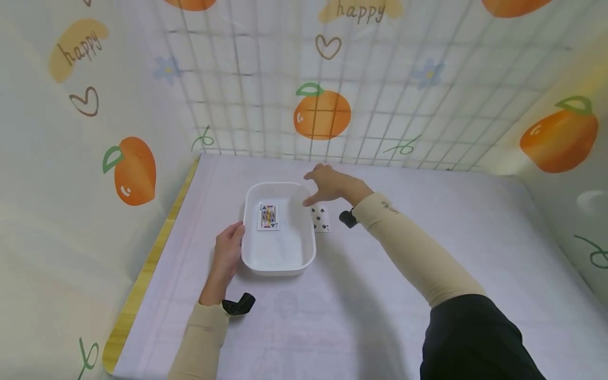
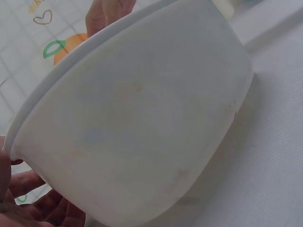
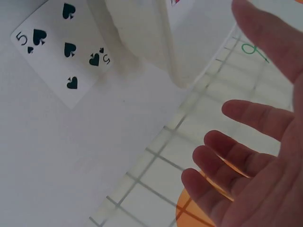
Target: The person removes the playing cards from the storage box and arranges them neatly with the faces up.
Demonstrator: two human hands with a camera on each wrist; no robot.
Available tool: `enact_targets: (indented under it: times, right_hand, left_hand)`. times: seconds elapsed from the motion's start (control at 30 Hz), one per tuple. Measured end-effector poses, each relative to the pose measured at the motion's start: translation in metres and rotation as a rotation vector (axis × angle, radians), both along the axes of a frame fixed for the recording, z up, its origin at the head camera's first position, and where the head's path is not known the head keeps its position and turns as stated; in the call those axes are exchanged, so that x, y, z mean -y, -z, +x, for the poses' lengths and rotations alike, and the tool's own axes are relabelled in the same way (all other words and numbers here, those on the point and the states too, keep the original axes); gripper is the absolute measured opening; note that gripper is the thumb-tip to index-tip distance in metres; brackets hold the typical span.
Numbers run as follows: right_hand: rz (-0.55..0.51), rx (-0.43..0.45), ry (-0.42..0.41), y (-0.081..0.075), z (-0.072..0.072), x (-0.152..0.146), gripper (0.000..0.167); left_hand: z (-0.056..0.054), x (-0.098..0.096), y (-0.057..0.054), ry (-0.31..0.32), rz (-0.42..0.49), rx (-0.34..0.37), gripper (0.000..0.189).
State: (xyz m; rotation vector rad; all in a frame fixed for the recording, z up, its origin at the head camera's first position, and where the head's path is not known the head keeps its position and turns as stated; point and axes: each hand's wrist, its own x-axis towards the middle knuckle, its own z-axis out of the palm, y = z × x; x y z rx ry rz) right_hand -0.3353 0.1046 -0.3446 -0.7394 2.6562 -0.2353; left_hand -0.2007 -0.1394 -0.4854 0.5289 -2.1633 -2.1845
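Note:
A white plastic tub [image 1: 279, 266] stands on the table, with a face card [image 1: 268, 217] lying inside toward its left. My left hand [image 1: 230, 251] grips the tub's left rim; in the left wrist view its fingers [image 2: 35, 184] curl under the rim beside the outer wall. Over the tub's far right corner is my right hand [image 1: 331, 184], thumb and fingers spread apart with nothing between them. A five of spades [image 3: 69, 49] lies face up on the table along the tub's right side. In the head view the tub covers part of that card [image 1: 321, 219].
A white cloth [image 1: 427, 253] covers the table, and a strip of wooden edge [image 1: 157, 253] shows at the left. Behind the table rises a wire grid [image 1: 266, 105] with a printed curtain of oranges. Another curtain [image 1: 57, 211] hangs along the left side.

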Motion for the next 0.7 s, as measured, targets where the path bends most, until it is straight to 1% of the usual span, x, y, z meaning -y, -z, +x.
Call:
enact_targets:
  times: [0.2,0.43,0.6,0.7]
  right_hand:
    - [-0.025,-0.005,-0.018,0.004,0.001,0.015,0.082]
    - [-0.026,-0.002,-0.032,0.013,-0.001,0.033,0.085]
    - [-0.033,-0.001,-0.064,0.019,-0.001,0.047,0.085]
    - [-0.03,-0.005,-0.081,0.022,0.0,0.055,0.084]
  left_hand:
    - [0.0,0.001,-0.001,0.003,-0.002,0.01,0.044]
    - [-0.002,0.001,-0.004,0.005,0.012,0.005,0.044]
    - [-0.002,0.003,-0.002,0.006,0.013,0.02,0.044]
    - [-0.002,0.004,0.0,0.007,0.02,0.006,0.043]
